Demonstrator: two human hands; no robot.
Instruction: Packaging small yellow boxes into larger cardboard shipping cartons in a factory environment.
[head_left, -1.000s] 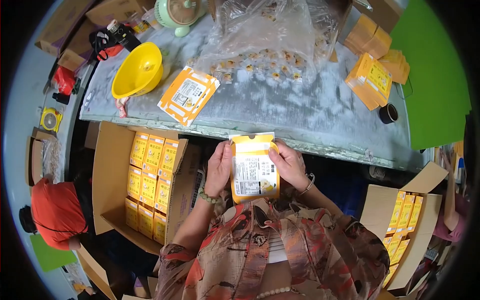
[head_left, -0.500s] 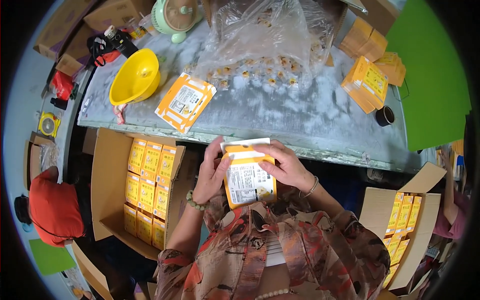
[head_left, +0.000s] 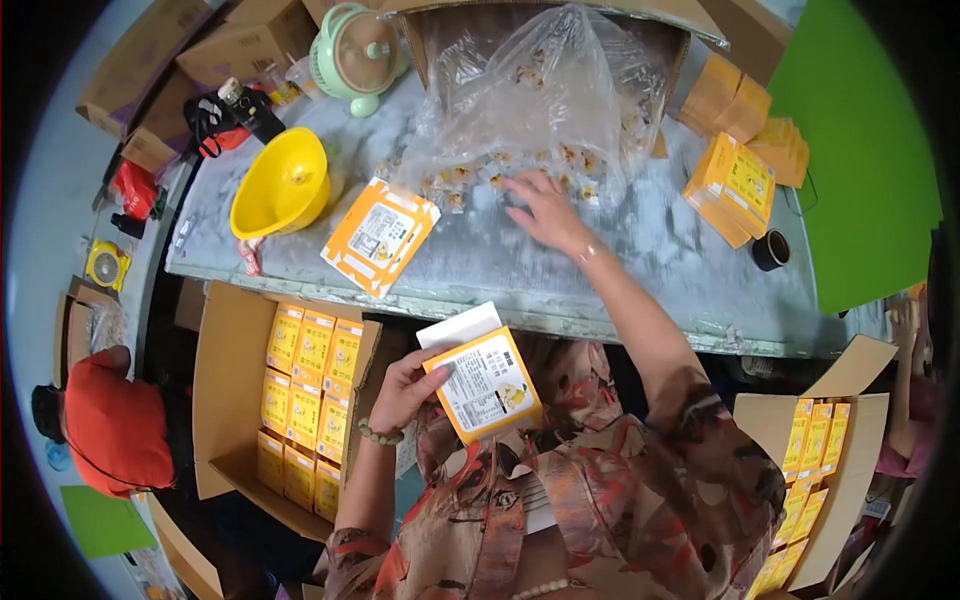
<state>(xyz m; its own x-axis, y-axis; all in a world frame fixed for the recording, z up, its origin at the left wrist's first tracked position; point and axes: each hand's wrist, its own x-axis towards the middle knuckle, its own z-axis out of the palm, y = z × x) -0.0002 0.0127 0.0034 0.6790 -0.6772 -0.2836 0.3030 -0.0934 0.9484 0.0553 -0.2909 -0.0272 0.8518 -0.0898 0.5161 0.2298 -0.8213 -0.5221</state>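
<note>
My left hand grips a small yellow-and-white carton by its left side, in front of my chest. A white flap stands out from the carton's far end. My right hand reaches over the table with its fingers spread. Its fingertips are at the near edge of a scatter of small clear packets, and nothing shows in its grasp. A large clear plastic bag lies behind and partly over the packets. Left of them, flat printed carton blanks lie on the table.
A yellow bowl and green fan stand at left. Stacked carton blanks and a dark tape roll are at right. Below the table edge, brown boxes hold yellow cartons. A person in red is at far left.
My right hand has let go of the carton and moved forward to the packets. The carton, now in my left hand alone, has tilted and turned. The view has shifted slightly.
</note>
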